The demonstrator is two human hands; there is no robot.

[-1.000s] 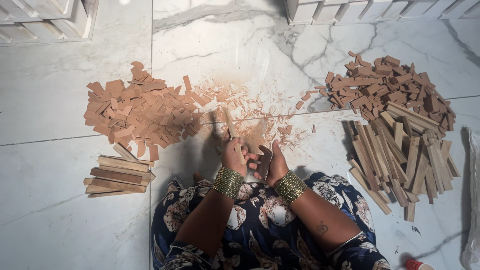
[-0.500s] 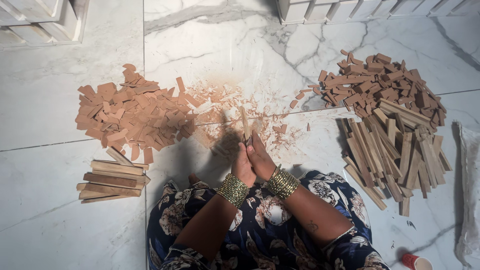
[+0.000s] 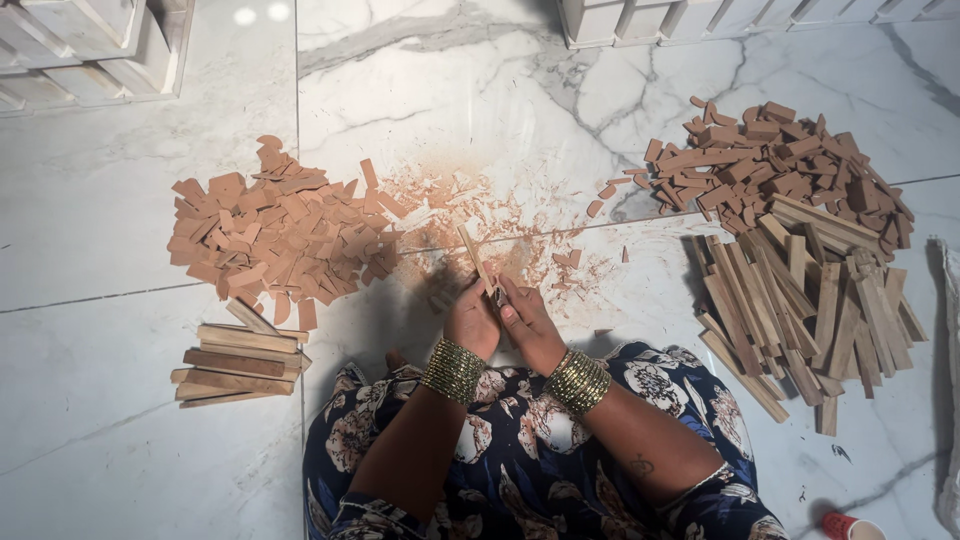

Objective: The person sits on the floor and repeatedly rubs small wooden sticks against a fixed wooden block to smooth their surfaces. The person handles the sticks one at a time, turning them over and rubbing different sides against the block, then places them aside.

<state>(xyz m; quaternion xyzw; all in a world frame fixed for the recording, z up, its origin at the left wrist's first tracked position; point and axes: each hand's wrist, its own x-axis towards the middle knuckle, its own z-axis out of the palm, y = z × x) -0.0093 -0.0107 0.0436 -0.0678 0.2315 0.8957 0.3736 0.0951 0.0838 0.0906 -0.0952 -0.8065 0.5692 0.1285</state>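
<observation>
White marble floor (image 3: 480, 90) with grey veins, seen from the head camera; white slatted crates (image 3: 80, 50) at the far left and far right edges.

Left hand (image 3: 470, 322): fingers closed around the near end of a thin wooden stick (image 3: 477, 262). Right hand (image 3: 528, 322): touching the left, fingers curled on the same stick just beside it. Stick: tilted, its far end pointing away over a scatter of reddish shavings (image 3: 490, 215). Both wrists: wide gold bangles (image 3: 452, 370).

Left: heap of flat reddish chips (image 3: 275, 235); nearer, a small stack of slats (image 3: 240, 362).

Right: pile of darker short blocks (image 3: 780, 165); nearer, a loose pile of long sticks (image 3: 800, 310).

Near edge: lap in dark floral fabric (image 3: 520, 460); red cap (image 3: 845, 525) at the near right.
</observation>
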